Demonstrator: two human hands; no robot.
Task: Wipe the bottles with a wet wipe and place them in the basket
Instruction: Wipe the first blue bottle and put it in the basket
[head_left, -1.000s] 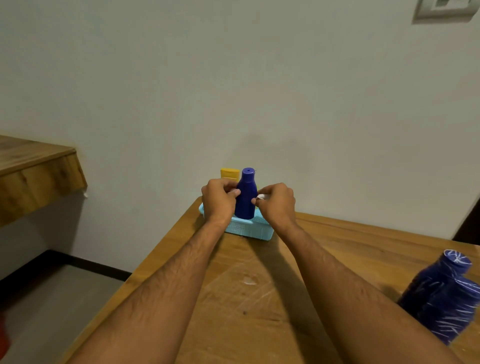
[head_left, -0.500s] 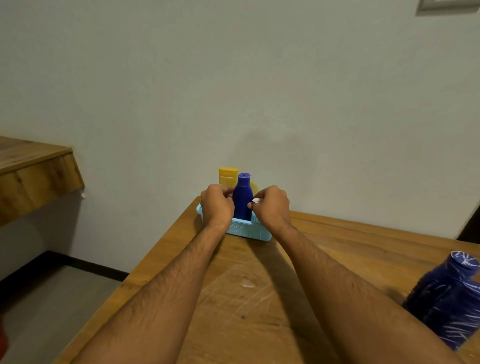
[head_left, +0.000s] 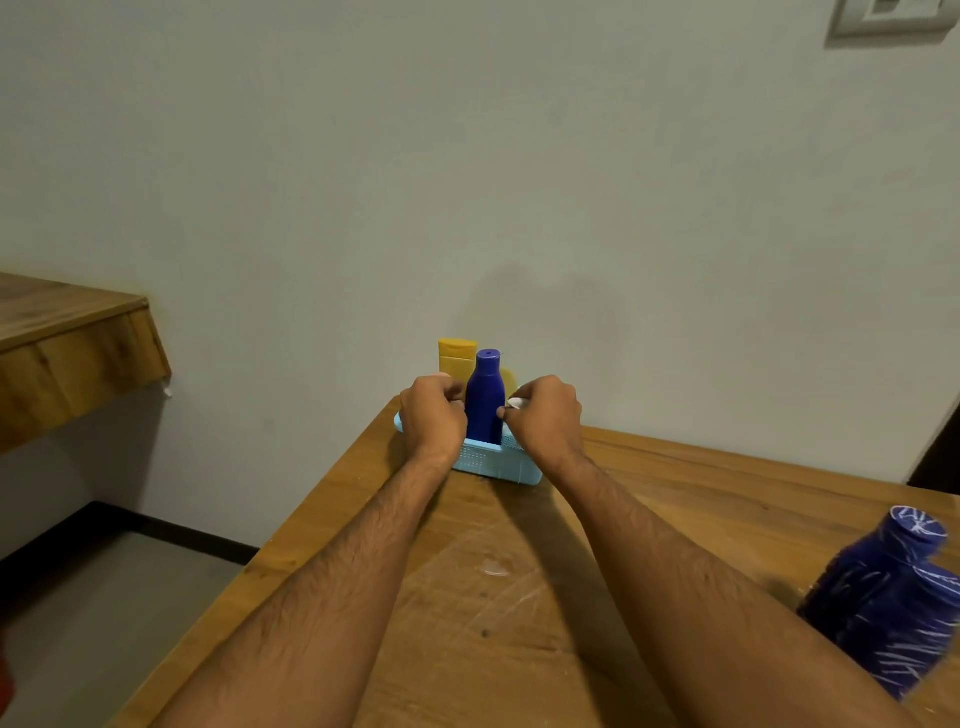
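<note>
A small blue bottle (head_left: 485, 395) stands upright in the light blue basket (head_left: 493, 465) at the table's far left corner. Behind it in the basket is a yellow bottle (head_left: 456, 356). My left hand (head_left: 434, 418) has curled fingers against the blue bottle's left side. On the bottle's right side, my right hand (head_left: 545, 418) pinches a white wet wipe (head_left: 518, 402) at its fingertips. A larger dark blue bottle (head_left: 883, 597) with white scuff marks stands at the table's right edge, near my right forearm.
The wooden table (head_left: 519, 597) ends at the wall just behind the basket, and its left edge drops to the floor. A wooden shelf (head_left: 67, 353) juts out at the left. A switch plate (head_left: 893, 15) is on the wall at top right.
The small blue bottle has sunk lower between my hands and now sits down inside the basket. Both hands stay at its sides.
</note>
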